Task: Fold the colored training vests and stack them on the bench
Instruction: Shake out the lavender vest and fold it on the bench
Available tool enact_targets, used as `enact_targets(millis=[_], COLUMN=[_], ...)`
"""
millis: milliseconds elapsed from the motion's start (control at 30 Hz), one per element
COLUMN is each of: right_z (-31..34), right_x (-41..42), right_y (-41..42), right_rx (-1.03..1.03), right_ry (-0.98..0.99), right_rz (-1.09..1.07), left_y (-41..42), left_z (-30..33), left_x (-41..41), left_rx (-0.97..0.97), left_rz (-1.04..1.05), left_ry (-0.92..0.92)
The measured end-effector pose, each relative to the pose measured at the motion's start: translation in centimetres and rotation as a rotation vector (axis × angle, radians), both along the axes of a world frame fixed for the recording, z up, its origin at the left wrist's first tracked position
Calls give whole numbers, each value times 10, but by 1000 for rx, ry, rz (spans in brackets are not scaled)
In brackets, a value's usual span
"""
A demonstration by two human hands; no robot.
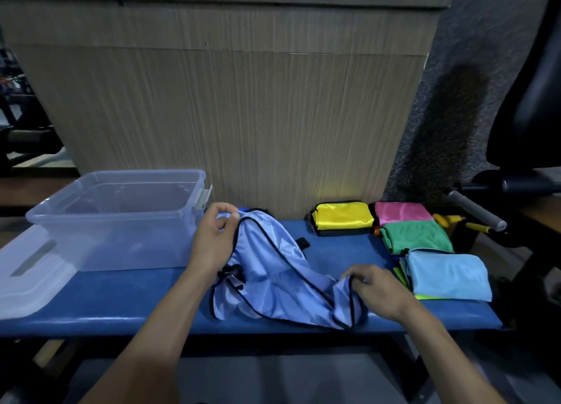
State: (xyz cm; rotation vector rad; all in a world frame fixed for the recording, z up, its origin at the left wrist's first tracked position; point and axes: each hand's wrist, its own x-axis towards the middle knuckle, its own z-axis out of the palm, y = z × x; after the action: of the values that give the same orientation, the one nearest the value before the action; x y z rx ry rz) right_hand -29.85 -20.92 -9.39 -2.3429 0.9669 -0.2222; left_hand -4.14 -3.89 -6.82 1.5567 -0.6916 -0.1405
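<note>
A pale blue training vest [273, 270] with thin black piping along its edges lies crumpled in the middle of the blue padded surface [127, 300]. Its fabric is thin and glossy, bunched into soft ridges. Its long axis runs diagonally, from the far edge of the surface just beside the tub down toward the near edge on the right.

The left hand [214, 236] pinches the far end of the vest at its piped rim, thumb and fingertips pressed together on the cloth and lifting it. The right hand [375, 288] grips the near right end, fingers curled over a gathered fold that rests on the surface.

Toward the right end of the surface sit folded vests: a yellow one [343, 217] at the far edge, a pink one [400, 212] beside it, a green one [416, 236] nearer, and a light blue one [449, 274] on top of a stack at the near right. At the left end stands a clear plastic tub [118, 218], its translucent lid [27, 279] lying beside it.
</note>
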Motion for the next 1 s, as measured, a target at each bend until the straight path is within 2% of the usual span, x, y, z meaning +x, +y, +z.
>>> enact_targets(millis=[67,133,233,300,367,433,467,533,600,633,700,767,833,900,1000], right_z=[-5,-4,-7,-11,-13,-15,-19,-32,-43,-45,-47,-49,-45,-37,-29], right_x=[-2,-4,-8,-8,-6,-4,-2,4,12,16,20,23,30,42,61], right_y=[-3,-5,-8,-9,-6,5,11,20,27,28,28,30,38,58,71], right_rx=[-79,-104,-113,-124,-58,94,124,-6,-208,-279,-325,-274,-134,56,168], right_ry=[-98,-218,-257,-218,-176,-40,105,422,521,487,381,240,-2,-248,-556], right_rz=[-105,-251,-395,-386,-249,-1,109,226,193,163,129,149,215,266,121], left_y=[0,0,4,10,19,31,36,42,40,39,36,34,28,20,5], left_z=[-7,-20,-38,-40,-36,-31,-30,-34,-43,-45,-46,-37,-21,-8,-1], left_x=[9,21,31,32,38,42,41,35,27,25,26,19,-2,-32,-65], left_rx=[149,326,569,578,582,772,923,1216,1335,1276,976,604,317,157,99], left_rz=[-9,-112,-193,-181,-153,-234,-316,-453,-482,-459,-426,-434,-515,-590,-706], left_ry=[-78,-118,-365,-437,-428,-406,-387,-402,-485,-531,-527,-381,-234,-102,-36])
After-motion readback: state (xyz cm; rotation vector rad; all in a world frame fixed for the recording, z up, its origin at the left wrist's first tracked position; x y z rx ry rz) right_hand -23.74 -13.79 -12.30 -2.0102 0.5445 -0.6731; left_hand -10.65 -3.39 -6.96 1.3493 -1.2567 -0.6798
